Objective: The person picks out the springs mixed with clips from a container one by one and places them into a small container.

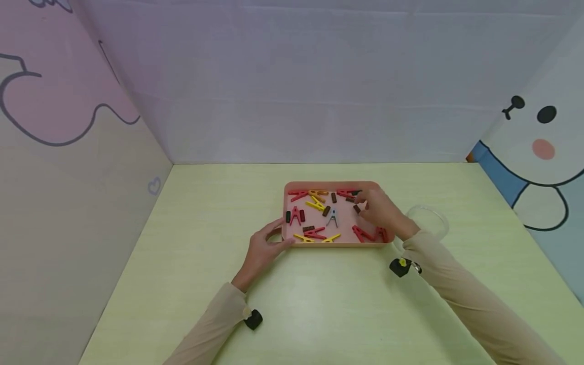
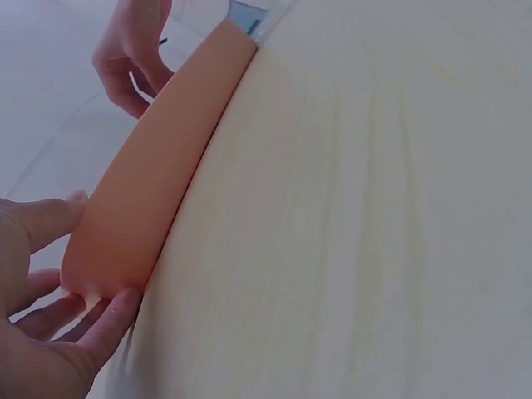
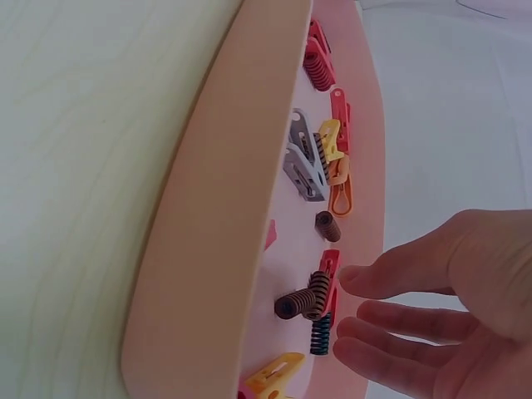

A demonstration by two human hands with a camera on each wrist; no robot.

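Note:
A shallow pink-orange tray (image 1: 337,245) holds clothes pegs and small coil springs. My left hand (image 1: 264,248) grips its near left corner; in the left wrist view, thumb and fingers spread round the end wall (image 2: 125,241). Over the tray's right part hangs my right hand (image 1: 380,208), thumb and fingers apart with nothing between them. Just beside these fingertips lie brown springs (image 3: 295,304), a black spring (image 3: 321,334) and a red peg (image 3: 331,270). A grey peg (image 1: 332,218) lies mid-tray, with yellow pegs (image 1: 315,204) and red pegs (image 1: 295,215) around it.
The tray stands on a pale wooden table (image 1: 205,213) before a white back wall (image 1: 292,91). A clear curved band (image 1: 433,210) lies right of the tray, behind my right forearm. Cartoon-printed side walls (image 1: 543,152) flank the table.

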